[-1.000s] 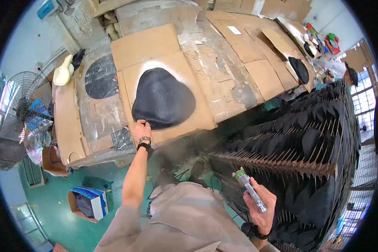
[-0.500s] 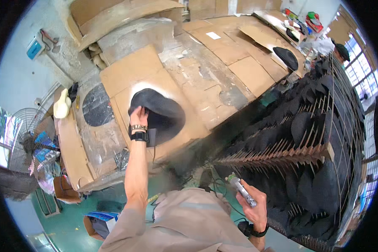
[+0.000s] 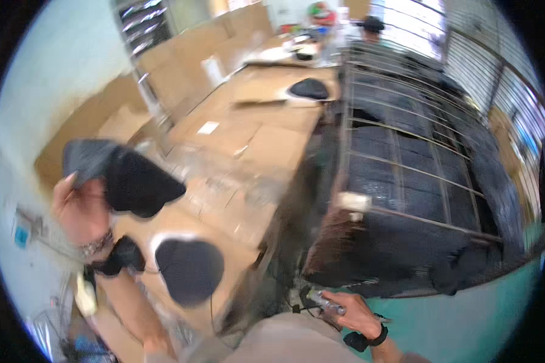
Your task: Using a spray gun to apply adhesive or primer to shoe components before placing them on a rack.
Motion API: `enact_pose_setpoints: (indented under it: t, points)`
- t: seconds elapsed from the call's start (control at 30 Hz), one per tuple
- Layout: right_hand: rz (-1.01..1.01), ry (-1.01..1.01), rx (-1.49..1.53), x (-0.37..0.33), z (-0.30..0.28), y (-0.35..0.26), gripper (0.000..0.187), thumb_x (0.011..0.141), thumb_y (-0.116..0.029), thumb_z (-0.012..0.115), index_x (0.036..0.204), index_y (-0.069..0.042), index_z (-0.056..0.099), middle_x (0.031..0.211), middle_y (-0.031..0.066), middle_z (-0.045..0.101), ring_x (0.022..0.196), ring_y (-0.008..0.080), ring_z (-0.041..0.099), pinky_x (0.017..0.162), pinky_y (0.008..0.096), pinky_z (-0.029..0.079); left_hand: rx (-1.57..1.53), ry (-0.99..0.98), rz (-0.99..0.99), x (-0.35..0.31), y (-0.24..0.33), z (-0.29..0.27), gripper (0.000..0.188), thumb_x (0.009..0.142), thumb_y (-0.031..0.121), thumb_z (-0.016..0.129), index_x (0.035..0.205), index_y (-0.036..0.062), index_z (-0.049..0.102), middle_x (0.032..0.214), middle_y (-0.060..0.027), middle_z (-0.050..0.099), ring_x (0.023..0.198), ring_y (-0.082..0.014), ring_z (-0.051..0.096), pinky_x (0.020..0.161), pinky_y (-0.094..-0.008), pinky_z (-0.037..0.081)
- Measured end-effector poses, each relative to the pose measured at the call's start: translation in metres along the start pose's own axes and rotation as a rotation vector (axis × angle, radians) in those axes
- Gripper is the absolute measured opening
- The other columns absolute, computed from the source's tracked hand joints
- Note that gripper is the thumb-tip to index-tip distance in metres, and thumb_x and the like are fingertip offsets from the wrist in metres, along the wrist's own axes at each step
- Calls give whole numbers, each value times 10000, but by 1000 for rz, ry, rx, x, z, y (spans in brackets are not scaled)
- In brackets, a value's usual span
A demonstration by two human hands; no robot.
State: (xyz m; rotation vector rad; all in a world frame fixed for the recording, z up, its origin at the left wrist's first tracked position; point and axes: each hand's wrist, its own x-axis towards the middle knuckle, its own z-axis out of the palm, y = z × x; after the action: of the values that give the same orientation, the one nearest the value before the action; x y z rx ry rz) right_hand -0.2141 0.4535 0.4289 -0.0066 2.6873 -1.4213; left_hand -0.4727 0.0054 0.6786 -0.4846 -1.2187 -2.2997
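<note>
Head view: The fingers of our left hand point(image 3: 83, 213) grip a limp black piece point(image 3: 142, 187) near its edge, tips partly hidden, its far side drooping rightward; the edge hold presumably leaves most of the broad face untouched. Below those fingers, cardboard point(image 3: 240, 248) on the surface point(image 3: 224, 190) bears a dark rounded patch point(image 3: 191, 272) rimmed in white, perhaps laid there as a shield. Our right hand point(image 3: 354, 311) wraps its fingers around a small silver tool point(image 3: 331, 304), low and well apart from the piece, probably to avoid contact. Beyond those fingers, a wire rack point(image 3: 430, 224) carries black layers point(image 3: 378, 190), likely to save room.
</note>
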Motion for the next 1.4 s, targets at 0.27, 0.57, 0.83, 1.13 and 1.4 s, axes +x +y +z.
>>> enact_pose_setpoints:
  t: [0.27,0.57,0.83,1.13,1.4]
  points:
    - [449,-234,113,-29,-20,-7,595,918,-273,645,1467,-82,517,1068,204,705,814,310,647,738,434,515,-63,-1101,-121,60,57,161,428,1066,225,429,1317,-94,562,1347,-262,602,1269,-328,581,1160,-481,382]
    - [251,237,93,-70,-2,45,524,884,-273,637,1366,-71,593,1134,235,691,982,412,678,870,453,542,-409,-1058,-498,45,-69,482,185,937,99,517,995,-46,615,1095,-205,658,1050,-316,610,1020,-525,434]
    - [195,389,-24,-82,50,160,539,842,-265,683,1357,-126,611,1431,165,558,1266,364,530,1059,453,429,-664,-943,-678,-22,-188,705,21,782,41,492,768,25,493,812,-145,545,798,-323,547,839,-541,481]
    - [177,483,52,-102,45,164,530,852,-273,663,1356,-115,614,1397,170,585,1218,375,556,1027,475,446,482,-1119,-821,-29,-349,612,805,925,506,667,1522,116,293,1443,-310,412,1294,-453,458,1039,-711,362]
    - [70,268,-139,-88,51,158,549,884,-207,654,1416,-106,564,1265,176,658,991,361,652,827,463,527,338,-1154,-467,-18,-213,502,657,1008,221,602,1532,-9,280,1159,-151,656,1095,-258,647,901,-463,584]
